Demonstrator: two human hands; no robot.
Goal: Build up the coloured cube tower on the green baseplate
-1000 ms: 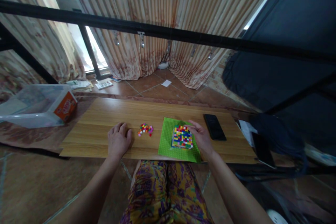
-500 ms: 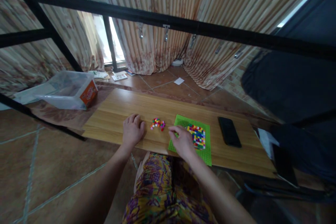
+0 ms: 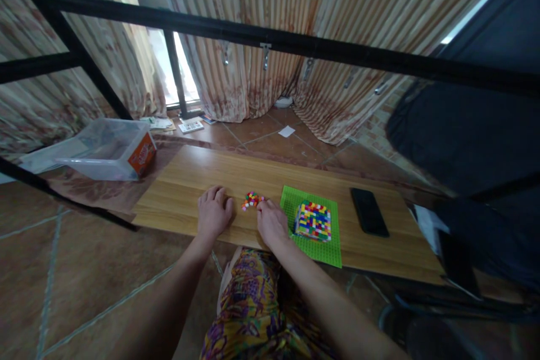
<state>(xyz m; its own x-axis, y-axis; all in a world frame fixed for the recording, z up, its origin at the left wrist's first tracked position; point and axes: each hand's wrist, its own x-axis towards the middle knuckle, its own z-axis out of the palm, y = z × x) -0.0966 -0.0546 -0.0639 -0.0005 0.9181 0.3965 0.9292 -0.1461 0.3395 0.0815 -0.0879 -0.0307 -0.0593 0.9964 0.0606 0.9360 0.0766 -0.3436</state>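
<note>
My left hand [image 3: 214,212] lies palm down on the wooden board [image 3: 169,197], its fingers stretched flat and holding nothing visible. Just right of it is a small heap of tiny coloured toy bricks [image 3: 251,199]. At the heap's right edge, my right hand [image 3: 272,221] has its thumb and fingers pressed together. Whatever may be between those fingertips is too small to make out. Beside the right hand lies a green studded baseplate [image 3: 318,253], bearing a block built of many-coloured bricks [image 3: 313,220].
A black phone [image 3: 368,212] lies on the board, right of the baseplate. A clear plastic box [image 3: 113,149] with an orange label stands on the floor at left. A black metal bar [image 3: 270,39] crosses above the board. Striped curtains [image 3: 270,0] hang behind it.
My right hand has moved left, from over the baseplate to the edge of the brick heap, uncovering the brick block. The left hand has stayed in place.
</note>
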